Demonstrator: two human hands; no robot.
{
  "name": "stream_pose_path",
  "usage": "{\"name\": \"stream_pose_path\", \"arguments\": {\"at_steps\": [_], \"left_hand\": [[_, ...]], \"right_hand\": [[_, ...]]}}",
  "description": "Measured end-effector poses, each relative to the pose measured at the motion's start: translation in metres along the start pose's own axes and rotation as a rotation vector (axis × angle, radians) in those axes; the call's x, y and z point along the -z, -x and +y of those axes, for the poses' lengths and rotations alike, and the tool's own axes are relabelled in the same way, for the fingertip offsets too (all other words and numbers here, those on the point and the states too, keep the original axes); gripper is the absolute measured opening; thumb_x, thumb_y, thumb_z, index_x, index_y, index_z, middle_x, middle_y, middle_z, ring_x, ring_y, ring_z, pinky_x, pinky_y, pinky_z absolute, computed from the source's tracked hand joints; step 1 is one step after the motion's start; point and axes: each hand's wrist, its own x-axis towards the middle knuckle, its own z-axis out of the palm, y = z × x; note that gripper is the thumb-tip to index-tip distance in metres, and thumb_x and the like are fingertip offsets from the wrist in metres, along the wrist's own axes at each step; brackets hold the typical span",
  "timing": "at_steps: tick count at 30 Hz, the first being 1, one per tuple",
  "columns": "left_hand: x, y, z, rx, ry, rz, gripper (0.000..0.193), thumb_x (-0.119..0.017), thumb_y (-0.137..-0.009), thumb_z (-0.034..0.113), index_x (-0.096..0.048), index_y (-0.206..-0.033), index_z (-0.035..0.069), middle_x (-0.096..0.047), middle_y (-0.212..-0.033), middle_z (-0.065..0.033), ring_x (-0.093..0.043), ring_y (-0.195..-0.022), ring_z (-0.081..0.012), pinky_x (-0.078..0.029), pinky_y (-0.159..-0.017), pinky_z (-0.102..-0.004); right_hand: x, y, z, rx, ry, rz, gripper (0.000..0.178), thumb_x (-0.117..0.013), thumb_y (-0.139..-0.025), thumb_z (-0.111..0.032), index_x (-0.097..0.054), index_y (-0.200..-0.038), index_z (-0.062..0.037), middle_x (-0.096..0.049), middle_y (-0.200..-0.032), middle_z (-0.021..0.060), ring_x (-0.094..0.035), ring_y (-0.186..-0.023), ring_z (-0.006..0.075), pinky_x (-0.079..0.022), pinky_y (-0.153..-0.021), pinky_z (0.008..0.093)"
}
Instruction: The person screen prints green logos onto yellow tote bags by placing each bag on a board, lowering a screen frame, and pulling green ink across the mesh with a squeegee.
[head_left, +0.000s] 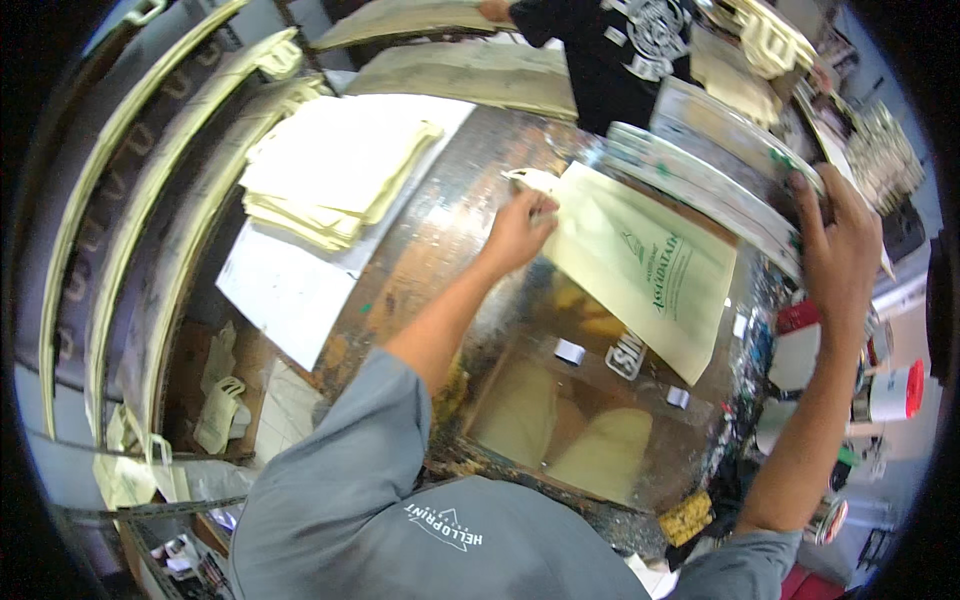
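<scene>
Risk: should the right hand (840, 240), gripping the tilted screen (700, 178), slip, the screen could drop and smear the green print (662, 270) on the bag (625, 235), if wet. Bag lies on the surface (405, 270) between the hands, just right of the left hand (520, 230), which seems to pinch its handle (535, 180).

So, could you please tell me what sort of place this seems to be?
Probably a screen-printing workshop: a pale bag with a green print lies on a paint-stained table, and the right hand holds a raised frame that looks like a printing screen.
</scene>
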Motion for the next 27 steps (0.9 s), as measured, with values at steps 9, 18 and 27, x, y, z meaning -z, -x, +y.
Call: {"name": "stream_pose_path", "arguments": {"at_steps": [9, 18, 27], "left_hand": [[0.274, -0.144, -0.052, -0.010, -0.245, 0.019, 0.034, -0.079, -0.090, 0.020, -0.078, -0.118, 0.000, -0.079, -0.112, -0.0111, -0.071, -0.104, -0.0184, -0.056, -0.094, -0.0349], [0.404, -0.028, -0.158, 0.041, -0.811, 0.173, 0.058, -0.077, -0.094, 0.031, -0.064, -0.148, 0.014, -0.062, -0.148, -0.0235, -0.058, -0.138, -0.0395, -0.048, -0.116, -0.0480], [0.351, 0.038, -0.138, 0.122, -0.972, -0.192, 0.049, -0.063, -0.094, 0.022, -0.067, -0.141, 0.013, -0.069, -0.136, -0.0151, -0.066, -0.124, -0.0347, -0.053, -0.105, -0.0459]], "right_hand": [[-0.014, -0.002, 0.006, 0.033, 0.039, 0.002, 0.053, -0.060, -0.107, -0.050, -0.071, -0.125, -0.0008, -0.073, -0.105, 0.0263, -0.070, -0.098, 0.0437, -0.052, -0.089, 0.0460], [-0.023, 0.006, 0.035, 0.111, 0.035, 0.049, 0.052, -0.057, -0.110, -0.046, -0.068, -0.127, 0.0015, -0.073, -0.109, 0.0246, -0.070, -0.099, 0.0408, -0.051, -0.089, 0.0414], [-0.022, -0.011, 0.045, 0.045, -0.011, -0.065, 0.056, -0.056, -0.110, -0.047, -0.067, -0.131, 0.0038, -0.072, -0.114, 0.0288, -0.068, -0.101, 0.0412, -0.050, -0.093, 0.0443]]}}
